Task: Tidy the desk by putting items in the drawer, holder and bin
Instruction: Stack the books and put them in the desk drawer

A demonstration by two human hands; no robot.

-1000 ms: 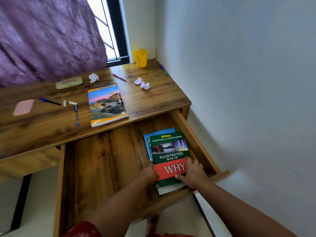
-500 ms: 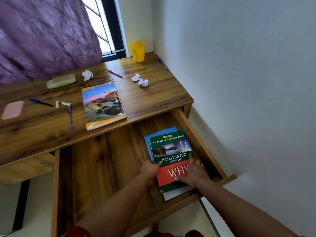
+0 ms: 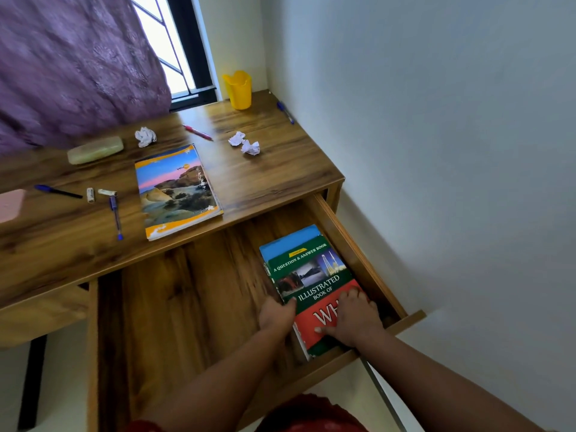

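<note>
Now | both hands [image 3: 358, 319] flat on green book [image 3: 307, 275] | drawer [image 3: 193, 307] | left fingers seemingly straight

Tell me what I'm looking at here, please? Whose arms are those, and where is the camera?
There is no machine, just a person tidying a desk. The camera sits on their head, looking down, so you see their own arms. The left hand touches the left edge of a green and red book, and the right hand lies on its cover. That book rests on a blue book inside the open drawer. On the desk lie a notebook, three crumpled papers, several pens, a pale green case and a yellow holder.
</note>
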